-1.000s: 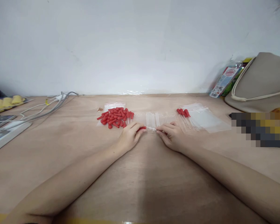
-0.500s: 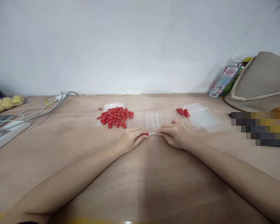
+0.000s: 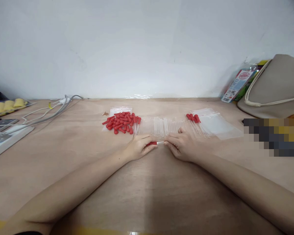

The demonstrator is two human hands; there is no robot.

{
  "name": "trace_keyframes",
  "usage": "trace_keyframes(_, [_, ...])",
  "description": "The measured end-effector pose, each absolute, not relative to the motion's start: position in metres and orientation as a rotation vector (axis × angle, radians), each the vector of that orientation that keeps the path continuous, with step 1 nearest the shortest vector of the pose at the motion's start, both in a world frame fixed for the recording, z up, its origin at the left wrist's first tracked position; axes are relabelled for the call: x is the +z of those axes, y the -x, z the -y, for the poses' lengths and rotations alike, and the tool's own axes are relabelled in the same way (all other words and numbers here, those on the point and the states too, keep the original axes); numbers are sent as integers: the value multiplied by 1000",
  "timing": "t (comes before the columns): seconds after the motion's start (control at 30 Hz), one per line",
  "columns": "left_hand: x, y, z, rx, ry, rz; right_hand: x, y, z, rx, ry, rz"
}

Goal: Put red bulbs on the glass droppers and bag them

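both hands pinched on one dropper, mid-table

left hand (image 3: 139,147) is closed, fingertips pinched around a small red rubber bulb (image 3: 152,143). right hand (image 3: 180,146) is closed too, fingertips pinched on the thin clear glass dropper tube (image 3: 160,142). bulb and tube meet end to end between the two hands, lying roughly level, left to right. can't tell whether the piece touches the light wooden table (image 3: 147,192) or sits just above it.

just beyond the hands: a row of loose clear glass tubes (image 3: 161,125) laid side by side on the table. right thumb is up against the near edge of that row. far left of the row, touching its left end: a pile of loose red rubber bulbs (image 3: 121,122), partly on a small clear plastic bag (image 3: 120,110). far right of the row: a few finished droppers with red bulbs on (image 3: 193,117), their bulb ends resting at the edge of a flat clear zip bag (image 3: 217,125).

rest of scene:
- far left: grey and white cables (image 3: 51,112), a white power strip (image 3: 7,140), a tray of yellow pieces (image 3: 7,106).
- far right: a beige fabric bag with cord trim (image 3: 274,88), colourful printed packets (image 3: 237,85) leaning on the white wall beside it.

both forearms are bare and rest across the near table.
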State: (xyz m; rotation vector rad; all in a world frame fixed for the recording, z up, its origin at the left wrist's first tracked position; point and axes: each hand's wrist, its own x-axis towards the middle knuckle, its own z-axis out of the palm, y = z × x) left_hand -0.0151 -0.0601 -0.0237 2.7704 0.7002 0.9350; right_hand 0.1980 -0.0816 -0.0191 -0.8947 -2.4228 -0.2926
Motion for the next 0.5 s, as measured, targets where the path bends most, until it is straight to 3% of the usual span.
trace_keyframes(0.3, [-25, 15, 59, 886, -2828, -737, -22, -194, 79, -269, 985, 2496])
trace_keyframes(0.5, [-25, 15, 59, 872, -2776, -837, -4, -196, 80, -466, 998, 2593])
